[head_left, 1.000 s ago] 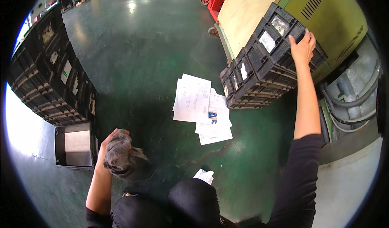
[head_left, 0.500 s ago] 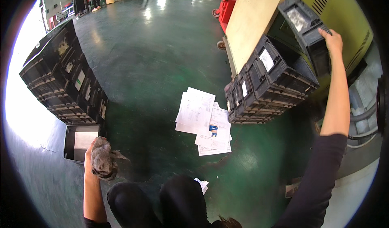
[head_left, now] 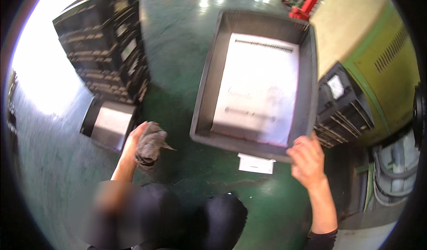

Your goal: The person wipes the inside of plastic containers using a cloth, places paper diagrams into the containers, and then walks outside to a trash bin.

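Observation:
My right hand [head_left: 308, 160] grips the near right corner of a black plastic crate [head_left: 202, 99], which hangs tilted in the air with its inside facing me. On the bottom of that crate lies a white sheet of paper [head_left: 258, 90]; its writing is blurred. My left hand [head_left: 132, 144] is closed round a crumpled grey-brown rag [head_left: 151, 144], held at the left above the floor. A small part of the white papers [head_left: 256, 164] on the floor shows below the crate; the crate hides the others.
At the left rises a stack of black crates [head_left: 100, 41], with an open crate [head_left: 92, 116] at its foot holding a pale sheet. More stacked crates [head_left: 342, 103] stand at the right beside a green machine cabinet [head_left: 387, 76]. Grey hoses [head_left: 391, 170] lie near the right edge.
My right hand has brought the crate from above the right stack to the middle and turned its inside toward me. The view has swung right; the rag stays in my left hand.

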`<state>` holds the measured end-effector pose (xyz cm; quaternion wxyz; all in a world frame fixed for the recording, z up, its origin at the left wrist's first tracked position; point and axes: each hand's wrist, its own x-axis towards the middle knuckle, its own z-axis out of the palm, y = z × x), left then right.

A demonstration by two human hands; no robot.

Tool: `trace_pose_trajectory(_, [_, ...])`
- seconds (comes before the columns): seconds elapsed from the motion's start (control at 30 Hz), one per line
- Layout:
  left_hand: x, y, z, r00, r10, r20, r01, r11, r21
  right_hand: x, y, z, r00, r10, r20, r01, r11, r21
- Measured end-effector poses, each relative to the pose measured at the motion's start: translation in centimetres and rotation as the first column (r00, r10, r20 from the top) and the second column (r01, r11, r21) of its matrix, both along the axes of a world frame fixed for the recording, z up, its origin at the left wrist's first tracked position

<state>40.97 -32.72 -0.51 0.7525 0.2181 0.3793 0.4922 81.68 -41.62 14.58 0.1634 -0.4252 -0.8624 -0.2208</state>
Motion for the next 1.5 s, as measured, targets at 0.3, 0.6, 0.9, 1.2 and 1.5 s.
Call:
trace_pose_trajectory(0.3, [-5.8, -3.2, -9.7, 0.599, -0.199, -0.776, 0.382, 0.922, 0.058, -11.8, 2.0, -17.3, 0.967, 0.187, -0.174, -0.245, 0.871, -0.425])
trace_pose_trajectory(0.6, [-5.9, -0.5, -16.1, 0.485, 0.120, -0.866, 0.204, 0.948, 0.246, -14.4, 6.3, -28.6, 0.942, 0.024, -0.335, -0.178, 0.882, -0.437])
trace_pose_trajectory(0.9, [-7.6, -0.2, -14.0, 0.458, 0.206, -0.865, -0.021, 0.975, 0.221, -17.4, 22.2, -34.6, 0.888, -0.034, -0.459, -0.116, 0.948, -0.295])
trace_pose_trajectory(1.2, [-7.2, 0.3, -13.2, 0.456, 0.093, -0.885, 0.081, 0.986, 0.145, -18.0, 19.1, -34.4, 0.919, -0.041, -0.391, -0.158, 0.872, -0.463])
trace_pose_trajectory(1.5, [-3.3, -3.7, -14.4, 0.032, -0.265, -0.964, 0.572, 0.796, -0.199, -14.7, 5.8, -26.6, 0.966, -0.128, -0.223, -0.123, 0.530, -0.839])
